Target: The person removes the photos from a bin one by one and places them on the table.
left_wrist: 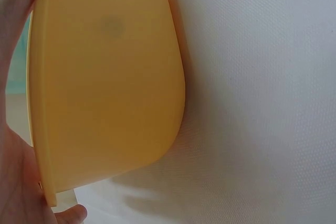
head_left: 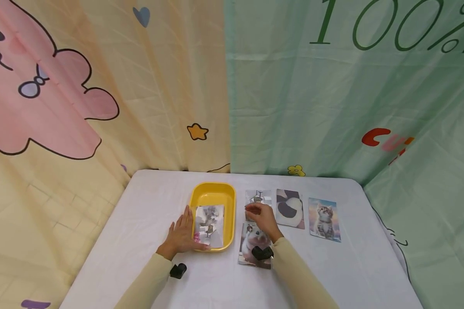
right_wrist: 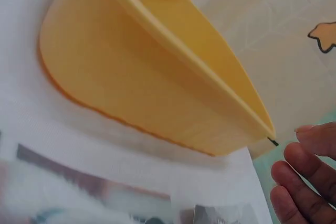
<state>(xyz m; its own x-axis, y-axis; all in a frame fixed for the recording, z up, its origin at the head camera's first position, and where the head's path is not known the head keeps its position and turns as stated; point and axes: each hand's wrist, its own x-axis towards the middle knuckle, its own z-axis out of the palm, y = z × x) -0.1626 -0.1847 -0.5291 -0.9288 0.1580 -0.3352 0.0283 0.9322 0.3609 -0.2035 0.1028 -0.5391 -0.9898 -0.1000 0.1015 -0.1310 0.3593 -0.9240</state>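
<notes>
A yellow plastic tray (head_left: pixel 212 195) stands on the table, with a picture card (head_left: pixel 212 223) lying in it. Along its left rim rests my left hand (head_left: pixel 181 235), fingers extended and thumb at the near corner; the left wrist view shows this hand against the rim. My right hand (head_left: pixel 264 219) is over a greyish picture card (head_left: pixel 260 195), partly covering it. Its fingers are loosely bent, and the right wrist view shows nothing between thumb and fingers (right_wrist: pixel 299 182). Below that hand lies a hamster card (head_left: pixel 249 246), partly hidden by the wrist camera.
To the right lie a card with a black-and-white shape (head_left: pixel 291 210) and a kitten card (head_left: pixel 325 219). A white cloth (head_left: pixel 355 266) covers the table. Printed curtains (head_left: pixel 170 86) hang behind it and at both sides.
</notes>
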